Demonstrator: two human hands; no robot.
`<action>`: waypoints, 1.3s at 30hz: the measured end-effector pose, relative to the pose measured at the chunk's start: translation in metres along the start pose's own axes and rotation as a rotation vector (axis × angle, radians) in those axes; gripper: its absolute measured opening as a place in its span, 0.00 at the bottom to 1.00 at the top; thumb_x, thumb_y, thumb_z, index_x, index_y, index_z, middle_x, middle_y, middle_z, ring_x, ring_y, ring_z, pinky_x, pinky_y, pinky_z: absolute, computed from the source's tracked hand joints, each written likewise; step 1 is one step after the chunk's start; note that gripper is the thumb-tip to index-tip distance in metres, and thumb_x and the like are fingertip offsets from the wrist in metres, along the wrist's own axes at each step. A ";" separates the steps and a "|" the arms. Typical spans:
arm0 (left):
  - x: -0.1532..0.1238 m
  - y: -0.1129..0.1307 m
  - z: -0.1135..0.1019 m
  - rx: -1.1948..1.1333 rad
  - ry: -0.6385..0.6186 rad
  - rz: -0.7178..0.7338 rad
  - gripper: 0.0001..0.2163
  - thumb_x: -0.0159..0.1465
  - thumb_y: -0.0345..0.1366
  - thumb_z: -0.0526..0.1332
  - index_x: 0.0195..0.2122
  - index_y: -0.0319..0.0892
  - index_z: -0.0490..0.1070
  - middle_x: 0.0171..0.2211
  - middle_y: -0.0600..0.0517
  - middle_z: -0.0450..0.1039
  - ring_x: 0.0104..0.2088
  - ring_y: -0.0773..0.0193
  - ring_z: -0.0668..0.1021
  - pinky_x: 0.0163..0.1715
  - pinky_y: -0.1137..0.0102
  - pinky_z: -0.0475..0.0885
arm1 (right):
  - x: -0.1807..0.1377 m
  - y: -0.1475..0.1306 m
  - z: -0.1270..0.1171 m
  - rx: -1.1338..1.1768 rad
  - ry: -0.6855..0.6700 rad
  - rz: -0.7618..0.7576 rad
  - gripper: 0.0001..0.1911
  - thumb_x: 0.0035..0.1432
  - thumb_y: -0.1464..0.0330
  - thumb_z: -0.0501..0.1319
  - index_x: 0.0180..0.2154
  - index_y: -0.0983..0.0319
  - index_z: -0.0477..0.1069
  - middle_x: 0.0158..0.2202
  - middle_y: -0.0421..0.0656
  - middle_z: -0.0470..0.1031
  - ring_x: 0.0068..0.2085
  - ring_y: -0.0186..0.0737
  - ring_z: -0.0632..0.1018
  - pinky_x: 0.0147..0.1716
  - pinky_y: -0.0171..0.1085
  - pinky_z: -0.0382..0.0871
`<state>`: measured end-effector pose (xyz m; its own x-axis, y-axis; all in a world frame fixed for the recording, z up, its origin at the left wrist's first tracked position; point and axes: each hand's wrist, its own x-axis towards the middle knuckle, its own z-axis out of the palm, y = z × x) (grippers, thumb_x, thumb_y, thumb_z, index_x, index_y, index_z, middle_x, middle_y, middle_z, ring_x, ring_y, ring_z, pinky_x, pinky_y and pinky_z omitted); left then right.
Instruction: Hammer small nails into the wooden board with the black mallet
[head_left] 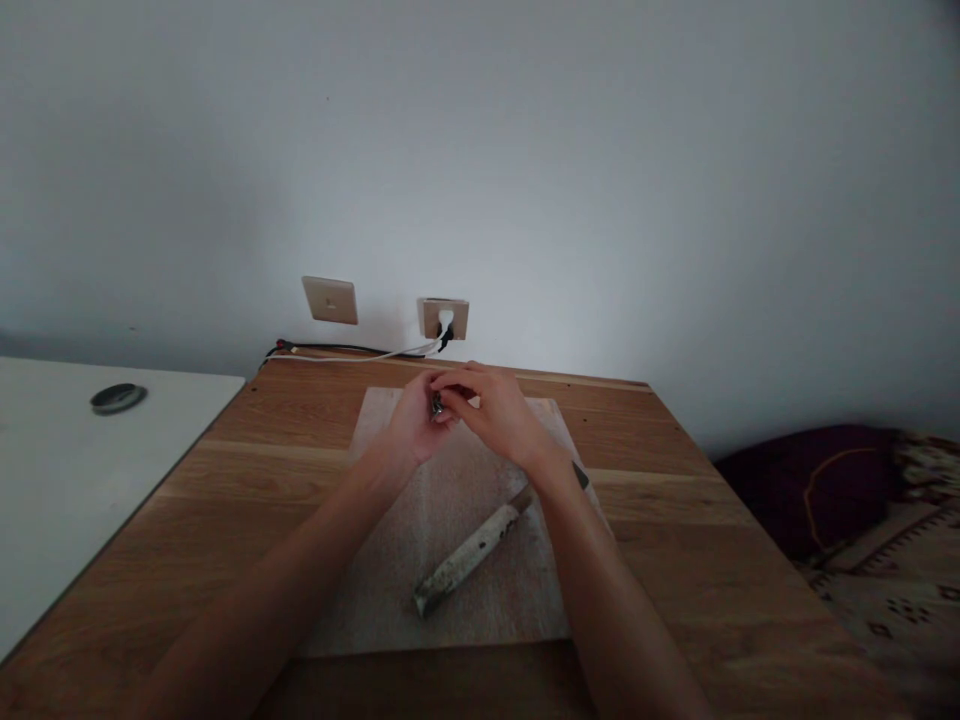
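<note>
Both hands meet above the far end of a pale mat (390, 580), the left hand (415, 425) and right hand (495, 410) pinched together on a small dark metal piece (436, 404), held up for close work. A white-handled tool (469, 552) lies on the mat, nearer the person.

A small dark metal piece (436, 404) is sitting pinched between the fingertips of both hands, held just above the far part of the pale cloth; it is glinting slightly, mostly hidden by the fingers, and too small to identify further.
</note>
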<state>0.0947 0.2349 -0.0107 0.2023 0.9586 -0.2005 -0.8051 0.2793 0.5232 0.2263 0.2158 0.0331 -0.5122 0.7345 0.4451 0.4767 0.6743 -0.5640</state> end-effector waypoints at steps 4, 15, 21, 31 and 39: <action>-0.006 -0.013 0.005 0.075 -0.039 -0.051 0.08 0.63 0.30 0.60 0.26 0.40 0.66 0.20 0.58 0.65 0.14 0.76 0.61 0.11 0.80 0.50 | -0.001 -0.003 -0.001 0.107 -0.017 0.041 0.13 0.63 0.78 0.61 0.43 0.59 0.80 0.41 0.41 0.83 0.40 0.37 0.81 0.46 0.37 0.74; -0.013 -0.019 0.013 -0.097 -0.068 -0.041 0.14 0.69 0.29 0.54 0.24 0.42 0.61 0.18 0.59 0.56 0.13 0.76 0.58 0.10 0.80 0.48 | -0.002 -0.012 0.010 0.555 0.133 0.207 0.10 0.64 0.66 0.61 0.46 0.55 0.77 0.33 0.38 0.76 0.29 0.35 0.77 0.20 0.30 0.74; -0.023 0.009 0.018 -0.099 -0.108 -0.015 0.17 0.69 0.37 0.58 0.23 0.42 0.60 0.19 0.59 0.56 0.13 0.77 0.59 0.10 0.79 0.50 | 0.002 -0.015 0.005 0.626 0.333 0.130 0.06 0.63 0.64 0.61 0.41 0.56 0.75 0.30 0.37 0.76 0.30 0.34 0.78 0.32 0.34 0.78; -0.010 0.003 0.003 0.110 -0.060 -0.154 0.12 0.67 0.32 0.54 0.24 0.41 0.62 0.19 0.59 0.57 0.14 0.77 0.55 0.10 0.79 0.45 | 0.003 0.000 0.001 0.548 0.425 0.126 0.06 0.63 0.63 0.61 0.40 0.57 0.75 0.30 0.36 0.75 0.30 0.33 0.77 0.33 0.34 0.74; -0.012 0.006 -0.019 1.772 -0.309 0.211 0.09 0.55 0.30 0.62 0.19 0.44 0.67 0.19 0.54 0.67 0.24 0.63 0.71 0.27 0.69 0.62 | 0.003 0.008 -0.001 0.521 0.413 0.186 0.06 0.60 0.64 0.62 0.38 0.58 0.76 0.31 0.37 0.77 0.30 0.33 0.77 0.30 0.33 0.72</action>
<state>0.0766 0.2236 -0.0213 0.4377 0.8990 0.0152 0.6138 -0.3111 0.7256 0.2295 0.2233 0.0309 -0.0918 0.8730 0.4790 0.0714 0.4856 -0.8713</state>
